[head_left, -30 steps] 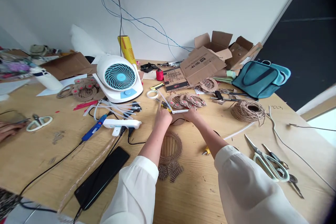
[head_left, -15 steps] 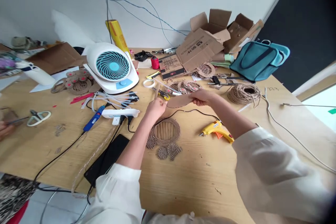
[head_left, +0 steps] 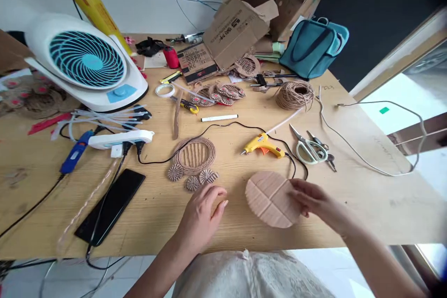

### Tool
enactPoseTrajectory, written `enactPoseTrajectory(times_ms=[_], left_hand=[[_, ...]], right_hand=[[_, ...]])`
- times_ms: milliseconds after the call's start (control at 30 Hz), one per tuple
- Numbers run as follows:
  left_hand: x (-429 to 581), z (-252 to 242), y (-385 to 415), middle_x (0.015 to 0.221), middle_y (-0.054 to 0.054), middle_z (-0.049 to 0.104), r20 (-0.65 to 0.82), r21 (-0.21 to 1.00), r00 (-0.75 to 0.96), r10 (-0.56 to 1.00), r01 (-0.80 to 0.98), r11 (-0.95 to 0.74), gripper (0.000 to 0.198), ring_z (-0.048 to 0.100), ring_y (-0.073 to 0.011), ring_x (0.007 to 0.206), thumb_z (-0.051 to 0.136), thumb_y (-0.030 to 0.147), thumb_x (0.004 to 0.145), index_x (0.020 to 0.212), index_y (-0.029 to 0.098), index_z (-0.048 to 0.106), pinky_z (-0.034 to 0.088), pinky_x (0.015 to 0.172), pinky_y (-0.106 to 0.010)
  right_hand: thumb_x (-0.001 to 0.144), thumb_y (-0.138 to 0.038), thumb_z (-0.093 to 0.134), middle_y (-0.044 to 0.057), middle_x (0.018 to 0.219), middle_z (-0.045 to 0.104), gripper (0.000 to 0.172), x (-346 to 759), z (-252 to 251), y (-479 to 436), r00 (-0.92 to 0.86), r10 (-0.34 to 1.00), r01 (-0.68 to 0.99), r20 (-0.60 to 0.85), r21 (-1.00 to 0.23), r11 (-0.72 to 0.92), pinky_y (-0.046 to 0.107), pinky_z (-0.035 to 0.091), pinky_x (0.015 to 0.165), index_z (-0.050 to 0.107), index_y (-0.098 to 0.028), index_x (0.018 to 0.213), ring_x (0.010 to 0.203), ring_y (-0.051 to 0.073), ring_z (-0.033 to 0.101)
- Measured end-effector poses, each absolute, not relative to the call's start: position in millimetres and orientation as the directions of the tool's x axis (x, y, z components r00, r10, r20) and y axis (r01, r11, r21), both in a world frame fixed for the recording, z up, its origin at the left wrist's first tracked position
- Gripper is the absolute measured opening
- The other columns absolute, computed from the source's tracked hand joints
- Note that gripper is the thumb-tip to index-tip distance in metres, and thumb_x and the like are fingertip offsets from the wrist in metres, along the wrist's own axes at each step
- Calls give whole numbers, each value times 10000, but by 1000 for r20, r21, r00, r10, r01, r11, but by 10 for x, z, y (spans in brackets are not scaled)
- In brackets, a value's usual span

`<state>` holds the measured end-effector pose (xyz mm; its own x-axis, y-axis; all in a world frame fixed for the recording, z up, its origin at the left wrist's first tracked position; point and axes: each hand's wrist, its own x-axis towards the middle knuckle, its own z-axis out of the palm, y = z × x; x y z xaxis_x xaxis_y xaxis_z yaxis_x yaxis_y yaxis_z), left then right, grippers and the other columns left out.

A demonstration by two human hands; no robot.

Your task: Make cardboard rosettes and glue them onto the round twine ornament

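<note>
My right hand [head_left: 312, 202] holds a round cardboard disc [head_left: 267, 198] by its right edge, low over the front of the wooden table [head_left: 244, 237]. The disc has scored lines across its face. My left hand [head_left: 202, 214] hovers just left of the disc with fingers loosely curled, holding nothing. Just beyond my left hand lies a ribbed cardboard ring [head_left: 194, 154] with small corrugated rosettes [head_left: 192, 178] beside it. A yellow glue gun [head_left: 261, 145] lies behind the disc.
A white-and-teal fan [head_left: 85, 63], a power strip [head_left: 120, 138] with cables and a black phone [head_left: 110, 207] are at the left. Scissors [head_left: 307, 148], a twine coil [head_left: 294, 95], a teal bag [head_left: 312, 49] and open cardboard boxes [head_left: 240, 18] are at the back right.
Both hands have pulled back from the middle of the table to its front edge. The cardboard disc came along in my right hand and my left hand let go of it.
</note>
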<state>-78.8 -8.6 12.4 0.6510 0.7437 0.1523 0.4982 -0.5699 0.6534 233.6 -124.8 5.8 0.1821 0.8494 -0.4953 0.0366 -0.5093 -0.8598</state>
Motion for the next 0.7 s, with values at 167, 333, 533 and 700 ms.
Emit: enactPoseTrajectory(times_ms=[167,333,533,700], left_hand=[[-547,149,-192,1126,-59,601,180,650,706,685,438,-622,336,588,-236,1095,663,89,847,1122,236,537,504,953,-395],[-438,73,-265,1284,-94,545,120,612,764,634,447,-653,522,542,-287,1194,833,207,736,1158,234,527,480,1024,-465],[-355,-52,-214,1417,-143,488,86,538,824,560,435,-722,705,444,-362,1335,903,433,646,1203,219,528,394,1111,-554],[-302,-173,-97,1425,-147,501,89,541,840,536,411,-734,601,430,-344,1344,811,521,739,1174,195,554,371,1126,-531]], right_hand=[[906,-523,544,29,769,650,454,2071,-27,-1169,293,918,414,-265,-831,-372,311,520,549,597,-188,1207,555,153,614],[929,-373,515,75,976,658,299,2224,-59,-744,288,950,795,123,-583,-166,304,528,621,650,-190,1122,550,108,584],[959,-316,440,96,1099,668,354,2372,-131,-206,63,989,925,135,-379,-7,318,533,680,633,-239,1246,763,186,672],[953,-280,464,107,1000,725,281,2252,184,179,25,993,968,114,-250,5,311,489,628,683,-226,1120,819,243,693]])
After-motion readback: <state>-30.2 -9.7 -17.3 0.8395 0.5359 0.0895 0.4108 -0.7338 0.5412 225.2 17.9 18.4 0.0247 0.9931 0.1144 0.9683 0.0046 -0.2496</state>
